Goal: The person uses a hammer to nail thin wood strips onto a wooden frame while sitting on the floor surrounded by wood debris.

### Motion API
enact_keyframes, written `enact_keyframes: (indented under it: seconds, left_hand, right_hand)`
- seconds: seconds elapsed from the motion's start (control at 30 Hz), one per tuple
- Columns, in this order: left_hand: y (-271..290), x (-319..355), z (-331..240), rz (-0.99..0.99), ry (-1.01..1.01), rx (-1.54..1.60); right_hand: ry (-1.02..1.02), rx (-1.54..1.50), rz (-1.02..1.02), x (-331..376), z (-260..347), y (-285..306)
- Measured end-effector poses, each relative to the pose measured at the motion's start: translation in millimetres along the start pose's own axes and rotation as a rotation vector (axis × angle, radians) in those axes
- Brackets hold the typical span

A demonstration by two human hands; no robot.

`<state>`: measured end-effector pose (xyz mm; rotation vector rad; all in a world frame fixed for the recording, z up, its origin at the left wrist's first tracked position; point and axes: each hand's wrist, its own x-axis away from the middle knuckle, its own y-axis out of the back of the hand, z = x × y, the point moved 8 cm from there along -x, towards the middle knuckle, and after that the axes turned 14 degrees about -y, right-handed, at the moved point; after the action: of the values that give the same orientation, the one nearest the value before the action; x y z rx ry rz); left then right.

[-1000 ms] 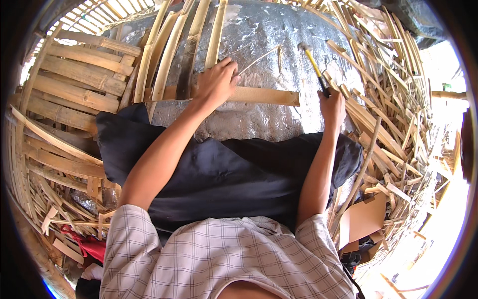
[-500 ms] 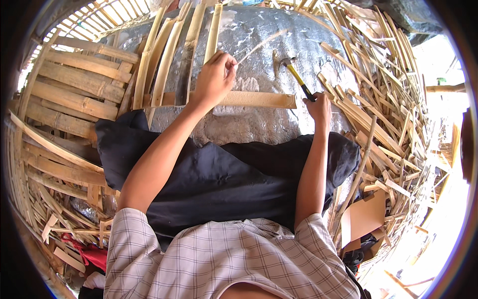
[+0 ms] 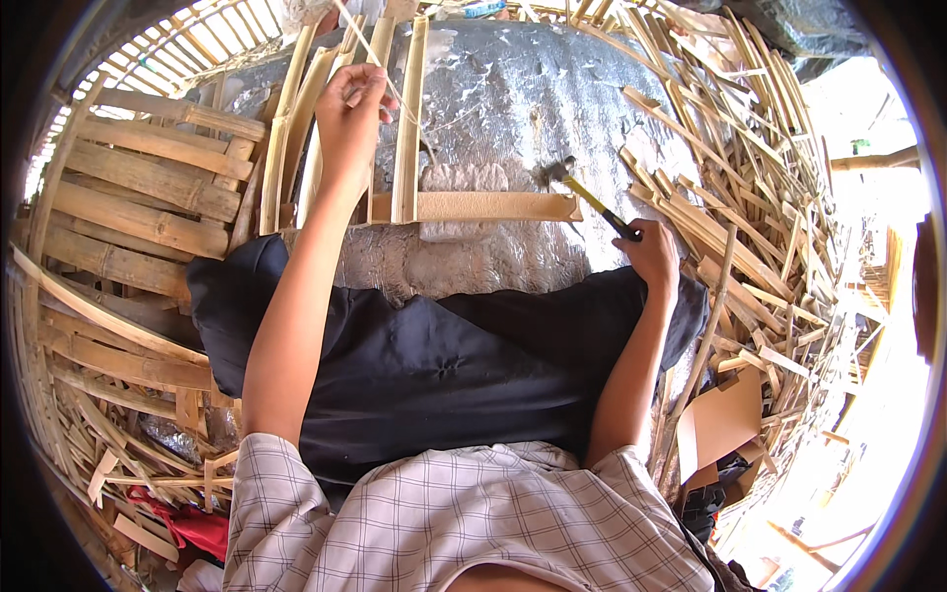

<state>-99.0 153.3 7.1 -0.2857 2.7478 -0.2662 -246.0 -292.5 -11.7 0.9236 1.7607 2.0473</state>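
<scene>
My left hand is raised over several upright bamboo slats, its fingers closed on a thin bamboo strip. That strip slants from the top edge down past my fingertips. My right hand grips a hammer by its black grip; its yellow shaft points up and left. The dark hammer head is just above the right end of a flat bamboo crosspiece. This crosspiece runs under the lower ends of the slats. A pale block lies beneath it. My left forearm hides part of the slats.
Silvery sheeting spreads under the work. A heap of split bamboo piles up at the right, with a cardboard piece nearer me. To the left stands a bamboo slat panel. Black cloth covers my lap.
My left hand has moved left and away from me, turning the thin strip from pointing right to upright. My right hand has come nearer with the hammer, its head lower.
</scene>
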Motion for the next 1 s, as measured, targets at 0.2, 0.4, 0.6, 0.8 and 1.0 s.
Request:
enact_keyframes:
  seconds: [0.2, 0.4, 0.6, 0.8, 1.0]
  left_hand:
    - [26, 2, 34, -0.185, 0.269, 0.244]
    - [24, 5, 43, -0.23, 0.335, 0.332]
    - [24, 4, 46, -0.244, 0.402, 0.395]
    - [33, 0, 44, -0.316, 0.421, 0.436]
    - [32, -3, 44, -0.351, 0.442, 0.515]
  right_hand:
    - [0.008, 0.045, -0.095, 12, 16, 2]
    - [0.125, -0.14, 0.012, -17, 40, -43]
    - [0.166, -0.163, 0.057, -55, 53, -40]
    - [0.23, -0.251, 0.211, -72, 79, -46]
    - [0.287, -0.236, 0.157, -116, 105, -44]
